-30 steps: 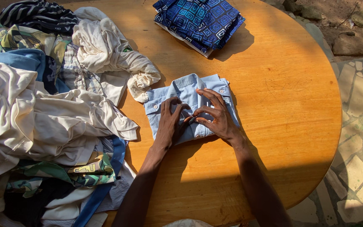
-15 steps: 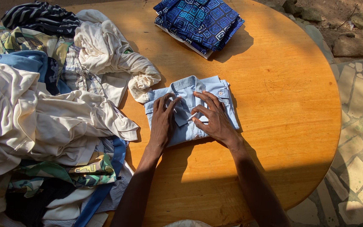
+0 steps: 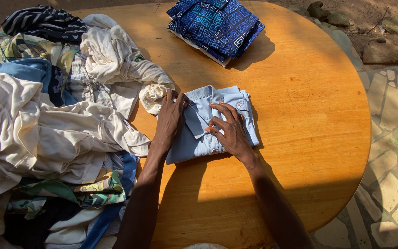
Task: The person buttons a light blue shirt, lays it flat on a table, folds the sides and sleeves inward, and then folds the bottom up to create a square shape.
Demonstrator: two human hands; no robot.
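A folded light blue button shirt [image 3: 236, 103] lies in the middle of a round wooden table [image 3: 309, 120], collar towards the far side. My left hand [image 3: 169, 121] lies flat on the shirt's left edge, fingers together and pointing away from me. My right hand [image 3: 228, 131] presses on the shirt's front near the button strip, fingers spread and bent. Neither hand lifts the shirt off the table.
A big heap of loose clothes [image 3: 42, 120], white, blue, striped and patterned, covers the table's left half. A folded dark blue patterned garment [image 3: 217, 25] lies at the far edge. Stone paving [image 3: 392, 152] and rocks lie to the right of the table.
My left hand slid from the shirt's middle out to its left edge, flattening the cloth. My right hand shifted slightly left and stayed on the shirt front.
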